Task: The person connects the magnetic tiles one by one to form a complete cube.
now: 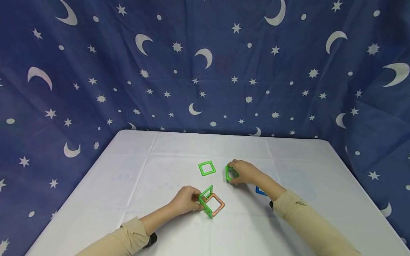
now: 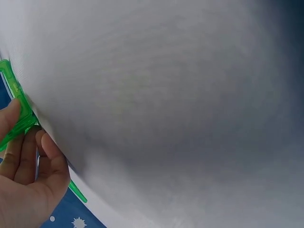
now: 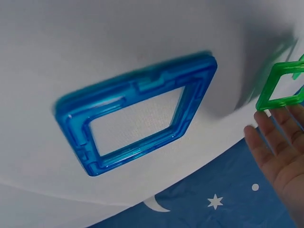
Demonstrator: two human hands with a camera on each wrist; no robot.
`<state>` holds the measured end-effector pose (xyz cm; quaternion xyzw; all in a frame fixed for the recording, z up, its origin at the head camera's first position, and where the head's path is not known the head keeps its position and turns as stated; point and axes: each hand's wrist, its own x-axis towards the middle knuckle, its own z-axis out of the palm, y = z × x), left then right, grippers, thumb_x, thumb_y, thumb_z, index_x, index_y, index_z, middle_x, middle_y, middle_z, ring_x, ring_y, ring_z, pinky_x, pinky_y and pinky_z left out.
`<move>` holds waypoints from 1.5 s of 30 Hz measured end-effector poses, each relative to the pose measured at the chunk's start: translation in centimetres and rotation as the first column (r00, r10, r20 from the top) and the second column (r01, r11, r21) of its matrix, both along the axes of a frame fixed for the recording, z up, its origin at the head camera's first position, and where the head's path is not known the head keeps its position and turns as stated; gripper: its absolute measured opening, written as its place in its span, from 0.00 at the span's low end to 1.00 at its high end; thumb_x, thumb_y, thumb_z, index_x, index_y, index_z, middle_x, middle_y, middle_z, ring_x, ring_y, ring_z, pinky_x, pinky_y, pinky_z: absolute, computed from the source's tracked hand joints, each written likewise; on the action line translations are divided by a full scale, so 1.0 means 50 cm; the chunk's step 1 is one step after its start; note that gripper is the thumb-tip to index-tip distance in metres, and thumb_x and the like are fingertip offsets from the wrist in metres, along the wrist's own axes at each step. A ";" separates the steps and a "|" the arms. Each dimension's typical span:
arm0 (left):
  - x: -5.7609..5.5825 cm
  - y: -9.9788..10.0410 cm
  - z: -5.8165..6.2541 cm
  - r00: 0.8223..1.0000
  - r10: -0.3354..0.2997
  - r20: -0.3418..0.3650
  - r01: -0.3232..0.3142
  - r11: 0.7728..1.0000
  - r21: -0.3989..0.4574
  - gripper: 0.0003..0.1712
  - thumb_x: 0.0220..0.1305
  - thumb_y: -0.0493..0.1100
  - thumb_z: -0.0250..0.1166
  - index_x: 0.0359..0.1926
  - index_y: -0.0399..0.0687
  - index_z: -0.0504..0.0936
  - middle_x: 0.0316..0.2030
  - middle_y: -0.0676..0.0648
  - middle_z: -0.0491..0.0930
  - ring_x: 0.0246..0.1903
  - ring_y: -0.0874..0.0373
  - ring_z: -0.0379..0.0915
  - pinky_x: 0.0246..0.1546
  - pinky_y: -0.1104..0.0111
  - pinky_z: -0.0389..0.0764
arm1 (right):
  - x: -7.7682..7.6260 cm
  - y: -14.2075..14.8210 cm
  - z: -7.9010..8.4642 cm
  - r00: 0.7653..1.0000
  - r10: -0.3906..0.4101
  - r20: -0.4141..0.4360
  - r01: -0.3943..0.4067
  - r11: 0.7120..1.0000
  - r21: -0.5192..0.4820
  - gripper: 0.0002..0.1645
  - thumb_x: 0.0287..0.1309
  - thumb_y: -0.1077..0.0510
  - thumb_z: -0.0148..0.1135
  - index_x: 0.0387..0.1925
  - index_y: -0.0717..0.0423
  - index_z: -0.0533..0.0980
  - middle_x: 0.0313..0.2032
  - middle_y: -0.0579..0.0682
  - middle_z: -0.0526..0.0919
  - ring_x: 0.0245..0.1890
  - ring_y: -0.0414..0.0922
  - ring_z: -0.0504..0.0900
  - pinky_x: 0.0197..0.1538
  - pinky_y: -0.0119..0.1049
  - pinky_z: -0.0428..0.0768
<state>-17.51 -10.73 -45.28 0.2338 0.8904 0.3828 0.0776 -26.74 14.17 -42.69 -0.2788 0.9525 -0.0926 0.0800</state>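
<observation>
Two green square magnetic tiles stand on edge at an angle to each other, a rear one (image 1: 206, 191) and a front one (image 1: 206, 209), beside an orange square tile (image 1: 219, 210) lying flat. My left hand (image 1: 185, 200) pinches the green pair near their shared corner; in the left wrist view, thumb and fingers are on the green frame (image 2: 20, 97). Farther right, my right hand (image 1: 245, 171) holds another green square tile (image 1: 227, 173) upright over the table. The right wrist view shows fingertips (image 3: 262, 116) at the lower edge of that green tile (image 3: 269, 88); the thumb is out of sight.
A single green square tile (image 1: 209, 173) lies flat between the hands, toward the back. Under the right forearm is a blue square tile (image 1: 261, 192), partly covered in the head view. White cloth covers the table (image 1: 166, 149); a blue star-and-moon curtain (image 1: 221, 67) hangs behind.
</observation>
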 end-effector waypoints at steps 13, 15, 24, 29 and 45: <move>-0.007 -0.010 0.002 0.996 -0.058 0.070 0.055 0.997 0.048 0.12 0.47 0.35 0.73 0.36 0.37 0.85 0.28 0.48 0.83 0.29 0.64 0.73 0.31 0.78 0.74 | 0.033 0.014 0.017 0.997 0.036 0.068 -0.027 0.992 -0.127 0.37 0.48 0.55 0.72 0.59 0.62 0.69 0.56 0.57 0.76 0.54 0.51 0.76 0.55 0.44 0.77; -0.009 -0.012 0.004 0.993 -0.074 0.092 0.068 0.996 0.062 0.14 0.47 0.36 0.73 0.38 0.37 0.84 0.30 0.47 0.84 0.30 0.63 0.74 0.32 0.77 0.75 | 0.036 0.017 0.017 0.996 0.048 0.080 -0.034 0.987 -0.156 0.37 0.48 0.57 0.71 0.59 0.63 0.68 0.56 0.57 0.76 0.55 0.52 0.76 0.56 0.45 0.77; -0.010 -0.026 0.003 0.983 -0.143 0.113 0.130 0.985 0.114 0.14 0.54 0.38 0.69 0.42 0.37 0.84 0.37 0.43 0.85 0.35 0.60 0.80 0.37 0.77 0.78 | 0.051 0.022 0.012 0.968 0.173 0.182 -0.104 0.936 -0.336 0.35 0.51 0.61 0.68 0.60 0.65 0.66 0.57 0.61 0.75 0.57 0.58 0.75 0.58 0.52 0.74; -0.009 -0.029 0.005 0.980 -0.164 0.116 0.147 0.979 0.141 0.12 0.56 0.37 0.67 0.41 0.36 0.84 0.38 0.43 0.85 0.36 0.58 0.82 0.38 0.78 0.78 | 0.054 0.021 0.007 0.955 0.210 0.209 -0.114 0.912 -0.395 0.35 0.51 0.63 0.67 0.60 0.65 0.65 0.57 0.63 0.74 0.57 0.60 0.75 0.56 0.51 0.77; -0.011 -0.022 0.002 0.985 -0.119 0.127 0.099 0.983 0.153 0.20 0.53 0.35 0.69 0.48 0.33 0.80 0.35 0.42 0.85 0.32 0.60 0.79 0.32 0.77 0.77 | 0.077 0.001 0.001 0.892 0.279 0.356 -0.064 0.857 -0.511 0.34 0.51 0.67 0.65 0.60 0.64 0.64 0.60 0.63 0.70 0.60 0.59 0.72 0.61 0.47 0.74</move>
